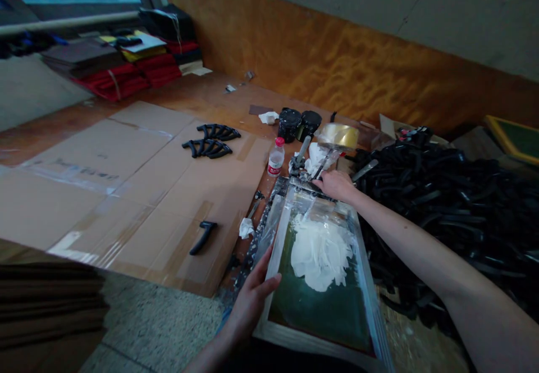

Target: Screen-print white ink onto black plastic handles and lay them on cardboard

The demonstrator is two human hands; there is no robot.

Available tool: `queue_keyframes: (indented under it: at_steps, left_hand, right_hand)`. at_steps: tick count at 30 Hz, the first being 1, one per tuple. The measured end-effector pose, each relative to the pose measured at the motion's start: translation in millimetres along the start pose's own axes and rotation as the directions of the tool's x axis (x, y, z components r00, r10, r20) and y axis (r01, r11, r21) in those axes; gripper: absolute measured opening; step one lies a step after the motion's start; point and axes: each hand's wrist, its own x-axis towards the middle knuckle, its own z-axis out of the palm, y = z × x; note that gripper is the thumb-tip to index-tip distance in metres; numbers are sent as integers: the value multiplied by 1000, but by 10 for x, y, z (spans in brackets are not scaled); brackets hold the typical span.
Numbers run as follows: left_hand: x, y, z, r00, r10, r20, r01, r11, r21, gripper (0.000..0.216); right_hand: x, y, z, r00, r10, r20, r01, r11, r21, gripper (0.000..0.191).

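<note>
A framed printing screen (365, 283) lies in front of me, its dark green mesh smeared with white ink (320, 252). My left hand (252, 300) grips the frame's near left edge, thumb on top and fingers curled under. My right hand (337, 185) rests closed on the far end of the frame, near a metal clamp (300, 162); what it holds is hidden.
A big heap of black plastic handles (446, 204) fills the right side. On the cardboard sheets (138, 176) lie one black handle (202, 237) and a small group of handles (213, 140). A water bottle (276, 157), two black ink jars (298, 123) and a gold tape roll (339, 135) stand beyond the screen.
</note>
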Motion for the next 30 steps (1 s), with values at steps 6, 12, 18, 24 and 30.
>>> queue_keyframes:
  at_steps: [6, 12, 18, 24, 30]
  left_hand:
    - [-7, 10, 12, 998, -68, 10, 69, 996, -52, 79]
    - [-4, -2, 9, 998, -64, 18, 66, 994, -89, 81]
    - [0, -12, 3, 998, -47, 40, 50, 995, -81, 80]
    - [-14, 1, 4, 997, -70, 17, 71, 996, -50, 76]
    - [-28, 16, 32, 997, -82, 1, 82, 993, -90, 78]
  right_hand:
    - [9, -23, -29, 989, 142, 51, -147, 983, 114, 59]
    - [-17, 262, 24, 982, -187, 9, 180, 956, 231, 48]
    - [-7, 337, 95, 949, -311, -43, 313, 927, 207, 44]
    - [-41, 291, 103, 949, -304, -84, 313, 940, 137, 42]
    - [-60, 224, -12, 975, -219, -23, 220, 972, 87, 43]
